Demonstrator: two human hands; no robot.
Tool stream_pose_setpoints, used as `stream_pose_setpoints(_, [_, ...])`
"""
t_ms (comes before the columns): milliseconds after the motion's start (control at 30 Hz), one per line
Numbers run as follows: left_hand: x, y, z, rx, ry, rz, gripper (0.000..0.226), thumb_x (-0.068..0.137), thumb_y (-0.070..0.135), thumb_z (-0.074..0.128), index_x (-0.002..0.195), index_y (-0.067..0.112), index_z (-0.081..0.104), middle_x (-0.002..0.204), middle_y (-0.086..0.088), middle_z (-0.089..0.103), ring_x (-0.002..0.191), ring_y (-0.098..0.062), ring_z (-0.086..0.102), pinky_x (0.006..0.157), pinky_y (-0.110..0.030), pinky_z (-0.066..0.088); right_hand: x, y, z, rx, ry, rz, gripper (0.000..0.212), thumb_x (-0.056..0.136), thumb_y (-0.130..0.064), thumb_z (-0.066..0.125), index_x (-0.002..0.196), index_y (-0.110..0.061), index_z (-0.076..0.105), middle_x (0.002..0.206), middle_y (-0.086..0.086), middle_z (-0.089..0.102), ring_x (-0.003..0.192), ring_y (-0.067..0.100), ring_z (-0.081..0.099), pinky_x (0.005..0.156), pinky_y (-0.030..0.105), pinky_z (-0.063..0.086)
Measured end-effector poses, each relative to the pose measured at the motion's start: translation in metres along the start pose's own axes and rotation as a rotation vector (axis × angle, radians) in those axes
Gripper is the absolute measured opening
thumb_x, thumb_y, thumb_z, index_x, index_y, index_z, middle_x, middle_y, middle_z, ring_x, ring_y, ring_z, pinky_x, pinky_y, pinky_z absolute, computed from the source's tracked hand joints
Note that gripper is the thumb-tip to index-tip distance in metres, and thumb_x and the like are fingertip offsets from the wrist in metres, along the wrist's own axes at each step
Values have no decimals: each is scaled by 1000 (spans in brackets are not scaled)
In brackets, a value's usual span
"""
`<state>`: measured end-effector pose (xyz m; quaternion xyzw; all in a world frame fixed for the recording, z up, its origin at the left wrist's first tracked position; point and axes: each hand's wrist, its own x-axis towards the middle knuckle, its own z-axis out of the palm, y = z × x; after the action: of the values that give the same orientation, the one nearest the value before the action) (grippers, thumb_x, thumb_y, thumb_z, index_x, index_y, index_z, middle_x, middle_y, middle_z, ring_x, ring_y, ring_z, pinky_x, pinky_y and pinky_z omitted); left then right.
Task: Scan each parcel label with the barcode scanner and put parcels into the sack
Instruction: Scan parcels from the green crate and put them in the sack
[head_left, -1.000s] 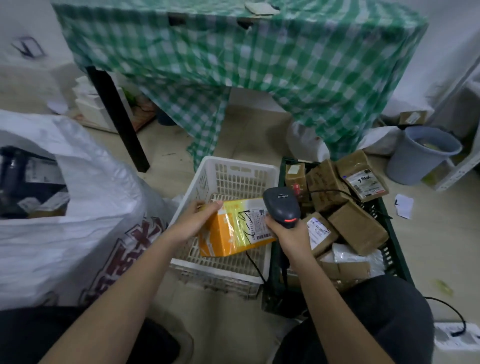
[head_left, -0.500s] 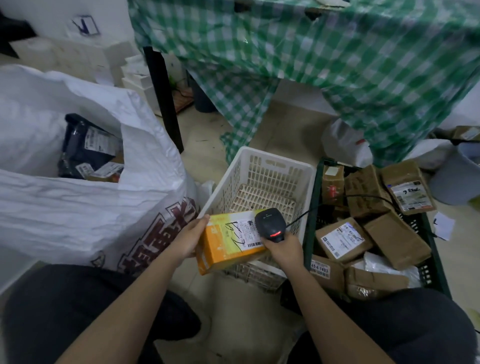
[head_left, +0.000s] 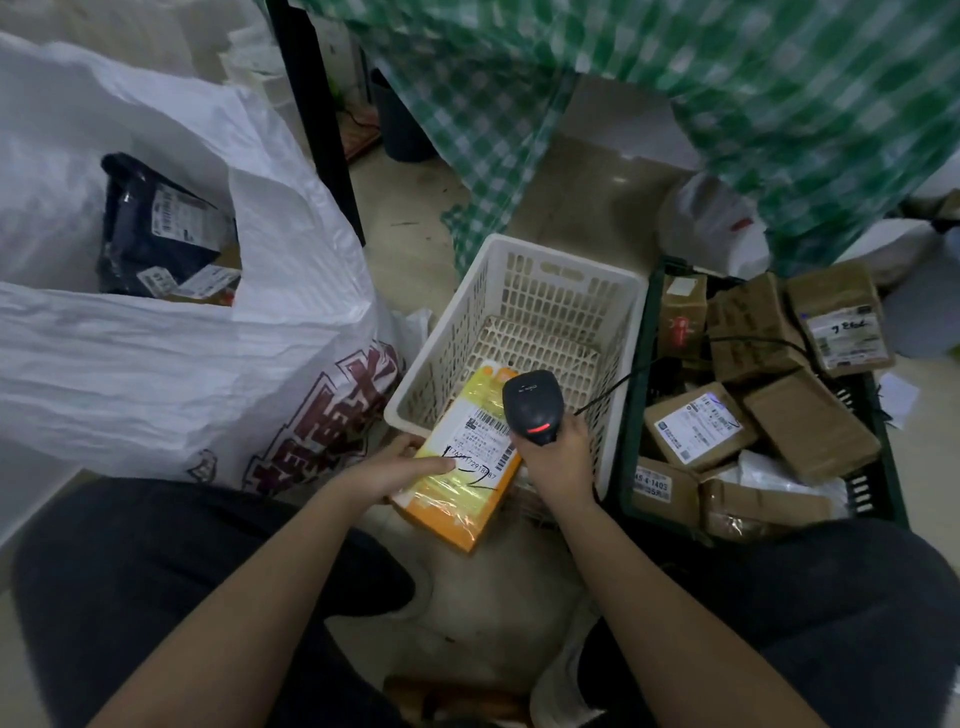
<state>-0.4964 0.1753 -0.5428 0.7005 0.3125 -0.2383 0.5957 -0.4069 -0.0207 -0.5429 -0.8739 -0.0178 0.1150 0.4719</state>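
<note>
**Now: scan pose on orange parcel, label turned up to the reader**

Change vs 0.5 s back: orange parcel (head_left: 457, 467) has been rotated so its long axis runs roughly 1 to 7 o'clock, label face up. Barcode scanner (head_left: 532, 408) now sits over the label's top edge instead of off its right end. Red indicator on the scanner is lit. Likely meaning: scan in progress or just done, drop into sack is next.

Left hand (head_left: 400, 470): grips the parcel's left edge, thumb laid flat across the label, other fingers hidden under the box.

Right hand (head_left: 563, 452): wrapped tight round the scanner grip, head aimed down at the barcode. Cable trails off toward 3 o'clock.

Parcel sits over the near rim of the white basket (head_left: 519, 322). White sack (head_left: 171, 358) at 9 o'clock, mouth open, 1 dark parcel (head_left: 156, 228) visible inside. Green crate (head_left: 631, 415) at 3 o'clock holds several brown parcels (head_left: 698, 426), not yet scanned by the look of it.
</note>
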Motion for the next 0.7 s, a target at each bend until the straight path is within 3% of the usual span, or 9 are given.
stream_pose_setpoints(67, [-4, 3, 7, 5, -77, -1, 55, 67, 44, 83, 109, 27, 50, 108, 3, 64, 100, -15, 63, 95, -36, 49, -1, -1, -1, -2, -3, 43, 41, 78, -26, 79, 112, -9, 63, 110, 2, 51, 90, 15, 52, 75, 25, 36])
stream_pose_setpoints(100, [-5, 5, 9, -36, -120, -10, 42, 72, 34, 81, 101, 28, 51, 103, 2, 67, 97, -16, 64, 96, -38, 48, 0, 0, -1, 27, -12, 63, 40, 78, -25, 80, 111, -11, 63, 106, 2, 55, 91, 16, 56, 74, 25, 37])
stream_pose_setpoints(200, [0, 2, 13, -160, -195, -26, 62, 55, 40, 88, 108, 22, 62, 109, -7, 72, 107, -26, 65, 104, -48, 44, 4, 2, -2, 98, -28, 122, 38, 78, -23, 80, 110, -11, 63, 100, 6, 67, 94, 22, 62, 75, 30, 45])
stream_pose_setpoints(300, [7, -4, 12, -331, -150, -53, 62, 66, 53, 78, 114, 16, 63, 113, -6, 68, 107, -27, 61, 96, -43, 47, 8, 1, -3, 123, -49, 166, 41, 79, -22, 80, 113, -8, 62, 103, 10, 70, 95, 26, 65, 81, 38, 50])
stream_pose_setpoints(367, [10, -6, 14, -347, -139, -60, 50, 76, 55, 70, 108, 18, 63, 107, -9, 61, 101, -26, 53, 92, -43, 44, 9, 1, -2, 139, -57, 167, 40, 79, -20, 80, 112, -8, 62, 100, 9, 69, 95, 26, 65, 84, 41, 51])
stream_pose_setpoints(467, [13, -8, 16, -282, -145, -34, 25, 89, 44, 59, 105, 25, 58, 107, -5, 64, 102, -28, 57, 97, -47, 45, 8, 0, -5, 177, -89, 162, 35, 80, -16, 78, 110, -6, 62, 89, 4, 66, 86, 23, 63, 80, 41, 52])
stream_pose_setpoints(533, [10, -8, 15, -258, -127, -14, 35, 86, 43, 65, 112, 25, 50, 109, -2, 64, 104, -24, 60, 97, -49, 47, 8, -1, -10, 168, -96, 145, 22, 82, -20, 77, 97, -13, 62, 75, 0, 64, 75, 21, 61, 71, 39, 51])
stream_pose_setpoints(633, [10, -7, 8, -251, -12, 57, 91, 68, 44, 81, 139, 31, 25, 124, -2, 56, 110, -22, 58, 91, -45, 49, 9, -13, -25, 145, -53, 83, 19, 84, -28, 76, 84, -15, 62, 67, 3, 62, 63, 17, 57, 61, 31, 43])
stream_pose_setpoints(700, [6, 3, 3, -259, 61, 146, 100, 73, 37, 80, 146, 35, 12, 129, 0, 51, 111, -19, 55, 83, -36, 48, 9, -28, -39, 152, -71, 44, 20, 84, -29, 75, 77, -17, 60, 67, 7, 61, 60, 18, 55, 58, 29, 40])
